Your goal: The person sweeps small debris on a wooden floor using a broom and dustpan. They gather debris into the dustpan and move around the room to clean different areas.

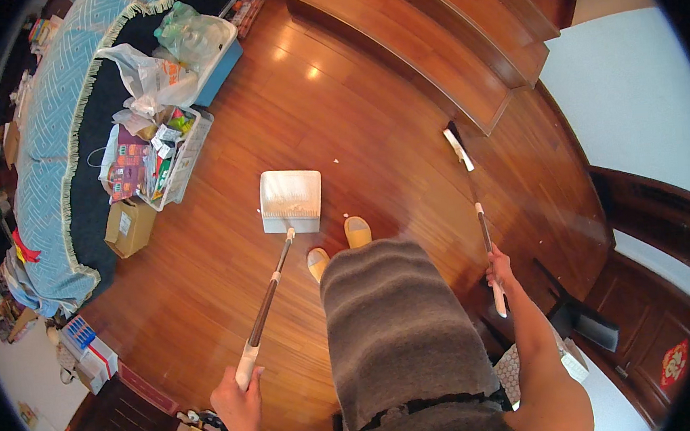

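Observation:
My left hand (239, 400) grips the pale handle of a long-handled dustpan (290, 190). The white pan lies on the wooden floor, left of centre, with some dirt in it near its toothed edge. My right hand (499, 269) is closed around the shaft of a long-handled broom (458, 149). The broom's white head with dark bristles is at the floor beside the corner of the lowest wooden step. Small white scraps (336, 161) lie on the floor between the pan and the broom, and close to my yellow slippers (358, 231).
Wooden steps (404, 40) rise at the top. A blue tub (218, 73) of plastic bottles, a white basket (186, 161) of packages and a cardboard box (130, 227) stand beside the blue-covered sofa (49, 129). A black chair-like object (587, 321) is at lower right, near a wooden door (638, 314).

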A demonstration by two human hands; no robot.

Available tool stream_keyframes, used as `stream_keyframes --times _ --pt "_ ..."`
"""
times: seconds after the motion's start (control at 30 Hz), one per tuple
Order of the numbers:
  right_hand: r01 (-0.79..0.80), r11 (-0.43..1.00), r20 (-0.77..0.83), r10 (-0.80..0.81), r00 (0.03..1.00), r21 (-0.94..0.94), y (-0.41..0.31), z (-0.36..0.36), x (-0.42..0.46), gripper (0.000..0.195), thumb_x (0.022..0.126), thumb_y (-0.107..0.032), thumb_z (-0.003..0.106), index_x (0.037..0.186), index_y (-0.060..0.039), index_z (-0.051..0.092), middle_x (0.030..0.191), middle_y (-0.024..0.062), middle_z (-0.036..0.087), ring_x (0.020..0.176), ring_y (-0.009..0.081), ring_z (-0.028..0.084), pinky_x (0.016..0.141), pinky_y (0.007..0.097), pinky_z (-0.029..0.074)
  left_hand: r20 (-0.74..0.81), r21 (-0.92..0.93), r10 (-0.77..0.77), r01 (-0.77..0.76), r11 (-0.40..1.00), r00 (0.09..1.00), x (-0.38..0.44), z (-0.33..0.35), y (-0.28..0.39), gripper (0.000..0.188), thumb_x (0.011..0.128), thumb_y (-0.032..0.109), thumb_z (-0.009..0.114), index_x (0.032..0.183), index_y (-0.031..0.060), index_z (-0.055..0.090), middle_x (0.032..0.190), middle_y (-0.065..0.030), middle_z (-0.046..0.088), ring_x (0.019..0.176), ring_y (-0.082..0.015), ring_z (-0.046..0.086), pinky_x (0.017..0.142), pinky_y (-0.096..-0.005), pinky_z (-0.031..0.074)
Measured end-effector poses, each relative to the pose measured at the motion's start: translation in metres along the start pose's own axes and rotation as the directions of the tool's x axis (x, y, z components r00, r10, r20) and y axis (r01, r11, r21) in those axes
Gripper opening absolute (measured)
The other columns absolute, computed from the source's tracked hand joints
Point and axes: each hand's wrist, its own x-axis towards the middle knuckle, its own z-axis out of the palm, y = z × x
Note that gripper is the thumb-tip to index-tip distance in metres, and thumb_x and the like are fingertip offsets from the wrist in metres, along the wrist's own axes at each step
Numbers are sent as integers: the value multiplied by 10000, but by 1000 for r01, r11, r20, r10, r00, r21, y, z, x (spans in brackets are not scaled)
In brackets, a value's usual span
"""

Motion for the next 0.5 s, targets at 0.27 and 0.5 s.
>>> stream_keyframes --times 0.27,0.5 --pt "110 987 134 -95 986 -114 -4 18 -39 464 967 -249 421 1423 -319 364 524 -1 380 365 116 365 331 270 329 -12 -19 10 -10 1000 1000 -5 1 -6 407 732 304 775 646 18 499 516 -188 485 496 -389 499 457 -429 369" --pt "381 908 109 -367 924 -174 -104 161 49 427 950 -215 445 1377 -210 439 609 13 414 432 141 426 372 318 386 -19 -59 -8 7 998 1000 -8 6 -11 436 732 331 774 625 23 486 513 -187 482 496 -392 499 456 -435 367"
